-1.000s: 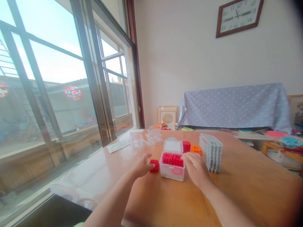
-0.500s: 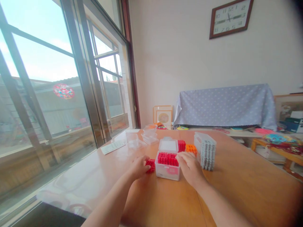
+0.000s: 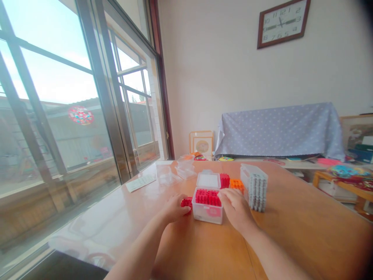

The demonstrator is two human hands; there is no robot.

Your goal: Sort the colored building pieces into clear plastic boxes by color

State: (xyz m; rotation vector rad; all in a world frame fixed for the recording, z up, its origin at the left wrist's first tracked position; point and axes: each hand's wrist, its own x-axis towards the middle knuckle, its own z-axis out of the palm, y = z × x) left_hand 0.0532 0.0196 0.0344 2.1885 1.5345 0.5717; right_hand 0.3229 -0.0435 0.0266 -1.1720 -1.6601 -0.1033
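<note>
A room in a home, by the look of it — a framed clock (image 3: pixel 283 23) hangs on the pale wall (image 3: pixel 215 74), and beyond the far edge of the wooden tabletop (image 3: pixel 291 237) drapes a dotted cloth (image 3: pixel 278 130), near a framed picture (image 3: pixel 201 145). Big windows (image 3: pixel 62 81) flank the left edge.

The brown worktop (image 3: pixel 291 233) bears an open box (image 3: pixel 204 214). Red blocks (image 3: pixel 224 181), orange blocks (image 3: pixel 236 184), grey blocks (image 3: pixel 258 192), clear tubs (image 3: pixel 164 174) and paper (image 3: pixel 141 184) share it.
</note>
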